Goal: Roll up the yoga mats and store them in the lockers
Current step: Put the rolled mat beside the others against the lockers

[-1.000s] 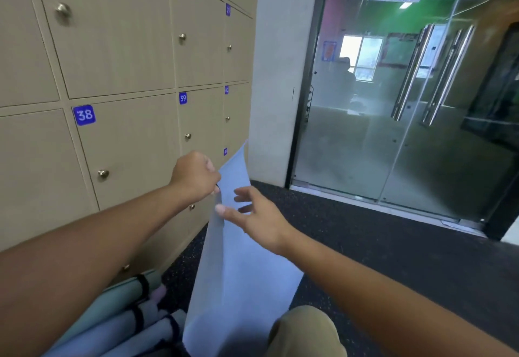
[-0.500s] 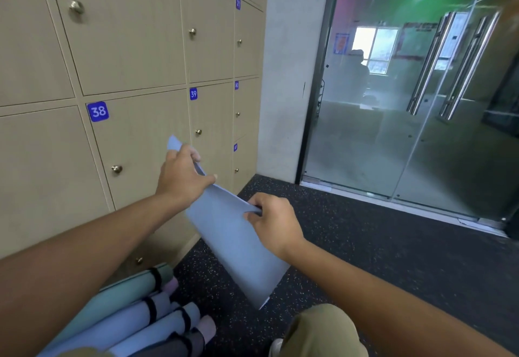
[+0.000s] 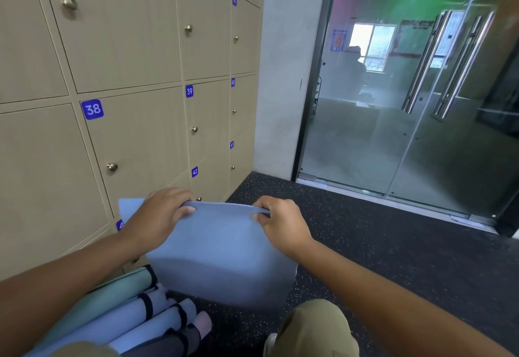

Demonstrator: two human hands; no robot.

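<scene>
Both hands, left hand [image 3: 160, 216] and right hand [image 3: 280, 222], had swung the blue mat [image 3: 222, 255] level, fingers curled over its top edge, ready for rolling.

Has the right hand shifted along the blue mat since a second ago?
Yes. The right hand now grips the blue mat at its top edge, farther right from the lockers and the left hand.

left hand [image 3: 161, 217]: forearm reaching forward from lower left, fingers curled over the top edge of a thin pale-blue sheet-like yoga mat [image 3: 224, 255] | right hand [image 3: 282, 223]: forearm from lower right, fingers pinching the same edge | hands level, apart
</scene>
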